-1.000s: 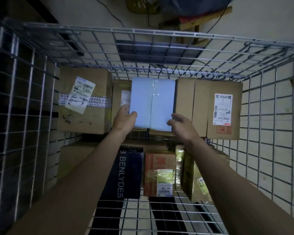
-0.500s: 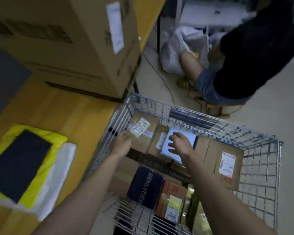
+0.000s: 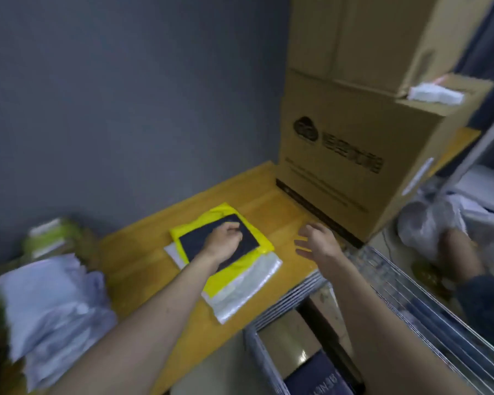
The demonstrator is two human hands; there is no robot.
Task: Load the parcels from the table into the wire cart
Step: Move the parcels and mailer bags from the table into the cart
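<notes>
A flat dark parcel lies on a yellow bag, which rests on a clear plastic mailer on the wooden table. My left hand rests on the dark parcel with its fingers curled; whether it grips the parcel I cannot tell. My right hand hovers open above the table, just right of the stack, holding nothing. The wire cart stands at the lower right against the table's edge, with a dark blue parcel and a cardboard box inside.
Large stacked cardboard boxes stand at the table's far right. A pile of pale plastic-wrapped parcels sits at the left. A grey wall rises behind. Another person's leg and white bags are on the floor at right.
Both hands have left the white parcel in the cart and swung left to the table. My left hand now lies on the dark parcel; my view has turned from cart to table.
</notes>
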